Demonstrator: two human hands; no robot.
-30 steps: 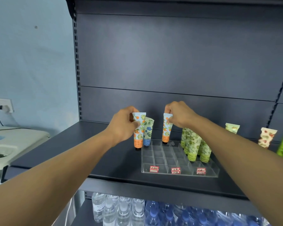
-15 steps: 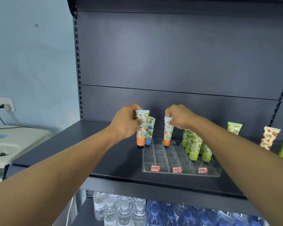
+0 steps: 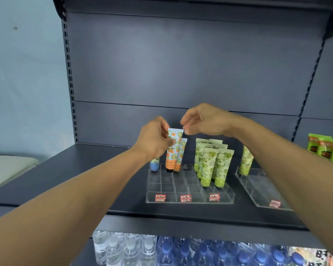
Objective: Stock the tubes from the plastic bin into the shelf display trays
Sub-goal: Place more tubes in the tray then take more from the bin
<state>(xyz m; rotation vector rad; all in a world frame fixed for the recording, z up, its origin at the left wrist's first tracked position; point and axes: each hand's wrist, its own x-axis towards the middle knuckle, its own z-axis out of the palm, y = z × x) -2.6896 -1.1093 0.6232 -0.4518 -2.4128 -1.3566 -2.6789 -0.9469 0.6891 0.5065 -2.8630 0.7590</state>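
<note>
Orange tube (image 3: pixel 172 150) pinched in left hand (image 3: pixel 154 139) fingers, upright over tray (image 3: pixel 188 187), right hand (image 3: pixel 206 120) fingers apart, empty

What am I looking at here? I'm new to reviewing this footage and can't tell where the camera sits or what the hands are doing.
The camera is worn on a person's head and looks forward and down, so both bare arms reach in from the bottom of the picture. There is no machine.

The left hand pinches an orange-patterned tube, standing it cap-down at the back of a clear display tray on a dark shelf. A second orange tube stands behind it, and a blue-capped tube to its left. The right hand hovers above, fingers loosely curled, holding nothing.

Green-patterned tubes fill the tray's right side. A second tray sits further right. Water bottles stand on the shelf below.
</note>
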